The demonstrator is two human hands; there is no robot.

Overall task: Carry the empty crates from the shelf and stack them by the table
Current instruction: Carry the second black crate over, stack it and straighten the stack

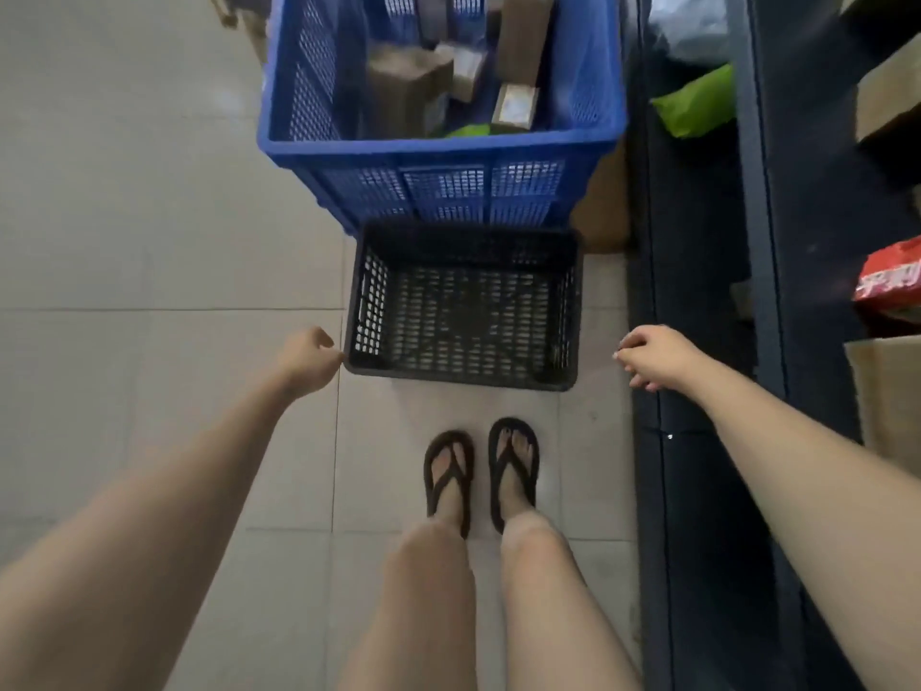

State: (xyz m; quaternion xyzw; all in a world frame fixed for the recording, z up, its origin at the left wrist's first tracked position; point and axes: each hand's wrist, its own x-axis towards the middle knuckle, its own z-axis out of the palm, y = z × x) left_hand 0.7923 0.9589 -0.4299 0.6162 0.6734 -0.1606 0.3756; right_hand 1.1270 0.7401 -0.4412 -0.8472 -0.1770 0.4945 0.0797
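An empty black plastic crate (463, 311) with perforated walls sits on the tiled floor right in front of my feet. My left hand (309, 359) hovers at its left near corner, fingers curled, touching or almost touching the rim, holding nothing. My right hand (653, 356) hangs off the crate's right side, a clear gap away, with loosely curled fingers and nothing in it.
A tall blue crate (438, 157) filled with cardboard boxes stands directly behind the black one. Dark metal shelving (697, 291) runs along the right, holding a green bag (697, 102), a red packet (892, 281) and cardboard boxes. Pale floor tiles (124, 241) spread to the left.
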